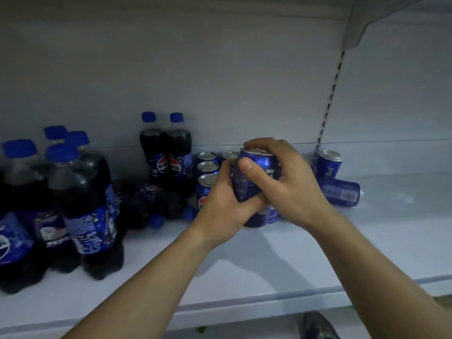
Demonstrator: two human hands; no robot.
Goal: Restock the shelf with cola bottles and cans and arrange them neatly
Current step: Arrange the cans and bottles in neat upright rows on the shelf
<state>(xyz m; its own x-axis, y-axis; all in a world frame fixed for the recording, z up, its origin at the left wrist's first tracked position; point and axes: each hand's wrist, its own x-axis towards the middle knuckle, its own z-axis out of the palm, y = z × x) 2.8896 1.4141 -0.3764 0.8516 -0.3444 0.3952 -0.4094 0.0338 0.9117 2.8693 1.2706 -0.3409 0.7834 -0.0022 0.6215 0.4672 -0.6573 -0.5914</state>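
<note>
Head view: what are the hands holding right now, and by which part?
Both hands hold one blue cola can: the left hand wraps its lower body, and the right hand grips the upper body, thumb across the front.

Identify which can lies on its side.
The rightmost can, flat on the shelf beside an upright can; the rest stand, except one held can.

The white shelf [244,265] carries a cluster of upright cola bottles [80,204] at its left front. A pair of bottles [166,152] stands against the back wall, and fallen bottles [151,204] lie on their sides just in front of them. To the right of these, upright cans [208,167] stand in rows. Farther right, a standing can [327,163] is close beside a toppled can [341,192].
</note>
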